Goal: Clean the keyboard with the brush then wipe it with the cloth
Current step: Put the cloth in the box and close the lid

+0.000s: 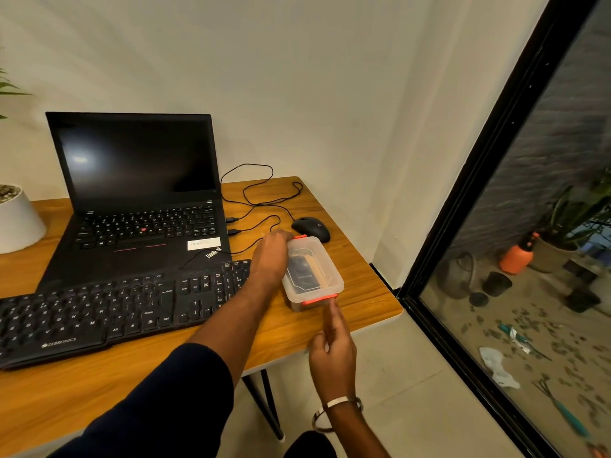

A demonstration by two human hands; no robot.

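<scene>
A black external keyboard [109,309] lies on the wooden desk [363,292] in front of an open black laptop [139,200]. To its right stands a clear plastic box [314,272] with red clips and a closed lid; dark items show dimly inside. My left hand [271,256] rests against the box's left side, holding it. My right hand [332,348] points its index finger at the near red clip, the fingertip at the clip. No brush or cloth is plainly visible.
A black mouse [312,228] with a looping cable sits behind the box. A white plant pot [16,216] stands at the desk's left. The desk's right edge is just beyond the box; a glass door [529,259] is on the right.
</scene>
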